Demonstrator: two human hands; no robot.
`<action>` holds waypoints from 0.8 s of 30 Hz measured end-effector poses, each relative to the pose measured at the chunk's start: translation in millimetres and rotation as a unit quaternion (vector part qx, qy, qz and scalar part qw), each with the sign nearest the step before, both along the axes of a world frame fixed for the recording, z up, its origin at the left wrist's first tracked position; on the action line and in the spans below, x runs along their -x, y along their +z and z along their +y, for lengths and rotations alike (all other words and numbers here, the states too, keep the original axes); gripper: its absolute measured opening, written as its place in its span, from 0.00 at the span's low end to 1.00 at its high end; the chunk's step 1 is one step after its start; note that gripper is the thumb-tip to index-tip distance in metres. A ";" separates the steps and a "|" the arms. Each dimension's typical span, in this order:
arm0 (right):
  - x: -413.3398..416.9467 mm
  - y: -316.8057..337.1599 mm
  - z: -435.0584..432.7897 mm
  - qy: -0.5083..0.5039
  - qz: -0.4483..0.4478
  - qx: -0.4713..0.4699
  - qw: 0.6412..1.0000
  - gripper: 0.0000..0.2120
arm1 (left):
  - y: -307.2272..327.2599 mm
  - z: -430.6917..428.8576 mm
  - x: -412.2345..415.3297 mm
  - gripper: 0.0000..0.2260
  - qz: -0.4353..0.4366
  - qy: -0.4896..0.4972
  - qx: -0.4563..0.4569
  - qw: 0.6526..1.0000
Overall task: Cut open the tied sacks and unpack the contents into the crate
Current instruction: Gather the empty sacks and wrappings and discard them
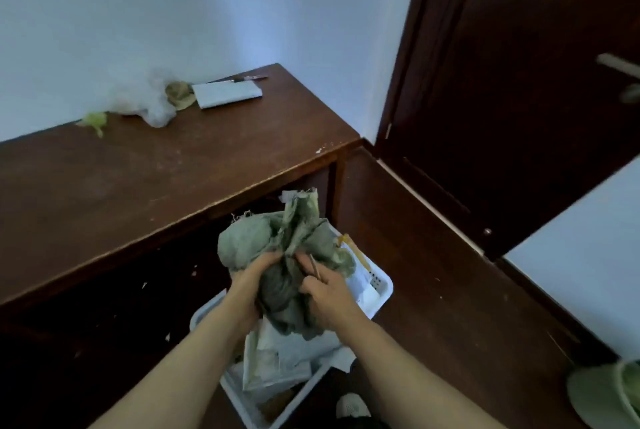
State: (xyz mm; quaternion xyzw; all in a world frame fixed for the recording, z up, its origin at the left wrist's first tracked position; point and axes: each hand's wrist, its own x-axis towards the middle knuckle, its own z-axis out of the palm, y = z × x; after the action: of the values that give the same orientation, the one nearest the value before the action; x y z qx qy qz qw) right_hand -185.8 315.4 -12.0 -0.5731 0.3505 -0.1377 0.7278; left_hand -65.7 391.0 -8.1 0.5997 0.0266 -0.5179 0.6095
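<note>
Inspector: Grips first. What does each one hold?

Assessor: Left grip (251,278) has its fingers curled into the near-left side of the green sack (249,238). Right grip (327,293) clutches the sack's right side. A thin stick-like item (314,266) lies between the right grip's fingers; what it is cannot be told.

Inspector: Position of the sack?

Assessor: It is held between both grips, bunched, with its frayed end pointing away, raised over the white crate (381,290). Directly beneath the grips the crate holds pale packets (277,359).

Inspector: Further out?

Assessor: Low and right of the right grip, a green woven item (602,394) sits at the frame edge. Left of and beyond the left grip runs the brown worktop (138,179). At its far end, well beyond both grips, are a green scrap (93,120), a clear plastic bag (145,99), a white packet (227,94) and a slim tool (249,78) just behind that packet. Far right of the right grip stands a dark door (519,82).
</note>
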 end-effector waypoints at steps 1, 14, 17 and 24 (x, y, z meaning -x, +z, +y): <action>7.5 4.1 -0.9 -0.027 -0.001 -0.022 0.999 0.26 | 5.6 -7.3 5.9 0.24 0.024 -0.058 0.046 0.997; 209.3 45.1 -7.9 -0.295 -0.004 -0.120 0.948 0.23 | 34.0 -115.2 173.8 0.24 -0.189 -0.270 0.004 0.944; 275.7 51.3 -11.7 -0.358 -0.014 -0.101 0.928 0.22 | 39.5 -137.0 245.8 0.18 -0.215 -0.286 0.005 0.934; 483.3 52.8 -12.2 -0.491 0.032 -0.055 0.869 0.17 | 39.5 -179.5 456.1 0.16 -0.173 -0.359 0.018 0.917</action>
State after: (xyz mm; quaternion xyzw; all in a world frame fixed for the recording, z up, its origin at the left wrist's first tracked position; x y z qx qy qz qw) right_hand -669.0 303.3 40.7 -0.2904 0.6169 -0.4395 0.5848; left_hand -521.9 211.5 31.4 0.6379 -0.3053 -0.5906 0.3888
